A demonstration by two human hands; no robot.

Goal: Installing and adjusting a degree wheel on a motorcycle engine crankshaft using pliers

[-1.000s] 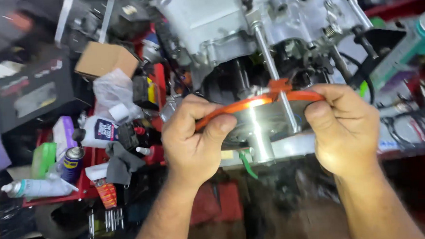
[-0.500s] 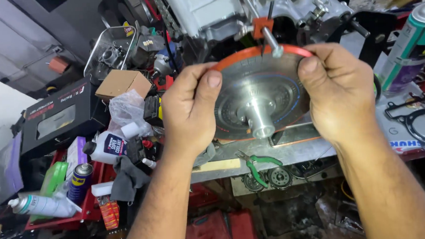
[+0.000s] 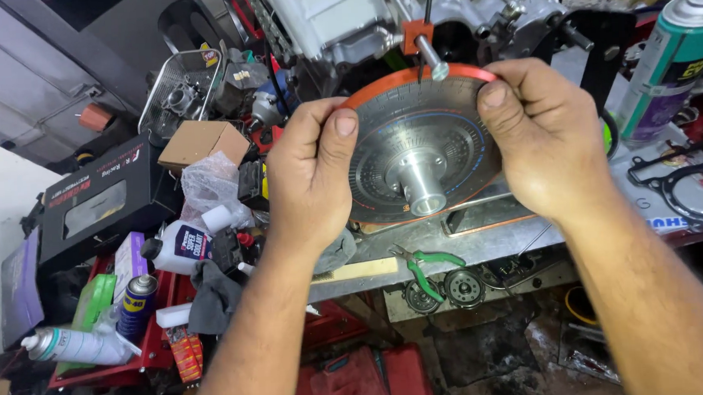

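Two hands gripped the disc | left hand and right hand pinched the orange-rimmed degree wheel at its edges | wheel sat on the engine shaft | I noted its face now tilted toward me (was edge-on) | markings readable.

The graduated disc is matt grey metal with a glossy orange rim; the bench edge is scuffed bare metal; the box is plain cardboard.

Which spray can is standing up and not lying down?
The green and silver spray can at the far right, close to the right hand, stands upright. The white spray can at the lower left lies on its side.
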